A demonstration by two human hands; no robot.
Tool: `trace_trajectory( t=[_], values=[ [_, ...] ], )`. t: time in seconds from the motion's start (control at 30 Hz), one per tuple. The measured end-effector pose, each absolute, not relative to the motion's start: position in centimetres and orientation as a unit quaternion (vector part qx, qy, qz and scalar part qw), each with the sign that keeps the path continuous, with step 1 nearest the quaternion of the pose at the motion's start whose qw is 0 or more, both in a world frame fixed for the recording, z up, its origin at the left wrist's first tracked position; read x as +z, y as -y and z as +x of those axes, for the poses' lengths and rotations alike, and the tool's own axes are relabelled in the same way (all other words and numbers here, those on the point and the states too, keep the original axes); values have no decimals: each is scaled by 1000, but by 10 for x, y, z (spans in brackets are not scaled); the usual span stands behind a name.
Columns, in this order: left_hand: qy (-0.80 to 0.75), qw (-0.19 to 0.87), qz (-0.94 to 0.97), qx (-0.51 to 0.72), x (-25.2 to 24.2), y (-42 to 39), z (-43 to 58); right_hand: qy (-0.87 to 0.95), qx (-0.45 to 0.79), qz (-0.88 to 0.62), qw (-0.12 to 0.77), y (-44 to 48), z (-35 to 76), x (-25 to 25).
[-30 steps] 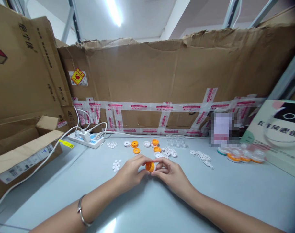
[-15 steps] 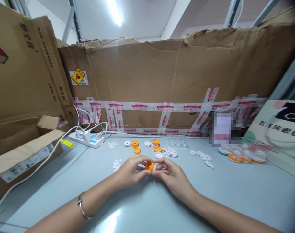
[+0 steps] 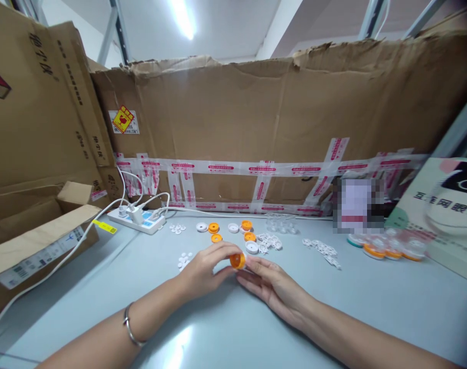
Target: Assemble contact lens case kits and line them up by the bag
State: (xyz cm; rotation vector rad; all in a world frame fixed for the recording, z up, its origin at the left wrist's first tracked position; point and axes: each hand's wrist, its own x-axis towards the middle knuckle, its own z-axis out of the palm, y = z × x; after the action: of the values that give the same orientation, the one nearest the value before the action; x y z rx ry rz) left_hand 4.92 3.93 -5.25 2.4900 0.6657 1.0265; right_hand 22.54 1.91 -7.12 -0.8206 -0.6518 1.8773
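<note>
Over the near middle of the table, an orange round plastic cap point(image 3: 237, 261) is held up on its edge, its hollow side turned to the left. My left hand point(image 3: 208, 269) pinches it between thumb and fingers from the left. From the right, my right hand point(image 3: 273, 287) has its thumb pressed against the back of the cap, where a bit of white shows; what that white part is stays mostly hidden. Just beyond lie more orange caps point(image 3: 250, 237), white round caps point(image 3: 252, 247) and a heap of small white plastic pieces point(image 3: 269, 242).
Small white discs point(image 3: 184, 260) lie left of my hands. Clear domed parts point(image 3: 281, 224) stand at the back, and domed pieces with orange bases point(image 3: 392, 251) at right. A power strip point(image 3: 141, 221), an open carton point(image 3: 44, 246) and a tall cardboard wall point(image 3: 225, 118) border the table.
My right hand has turned, its thumb now on the back of the cap and its fingers lower. The cap has tilted to show its hollow side differently; my left hand keeps hold.
</note>
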Motion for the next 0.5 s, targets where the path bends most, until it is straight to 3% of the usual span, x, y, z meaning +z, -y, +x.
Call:
trace_trajectory(
  t=[0.3, 0.5],
  values=[
    [-296, 125, 877, 357, -57, -40, 49, 266, 762, -335, 487, -22, 223, -76],
    [-254, 123, 901, 330, -55, -39, 49, 259, 772, -331, 476, -22, 224, -75]
  ],
)
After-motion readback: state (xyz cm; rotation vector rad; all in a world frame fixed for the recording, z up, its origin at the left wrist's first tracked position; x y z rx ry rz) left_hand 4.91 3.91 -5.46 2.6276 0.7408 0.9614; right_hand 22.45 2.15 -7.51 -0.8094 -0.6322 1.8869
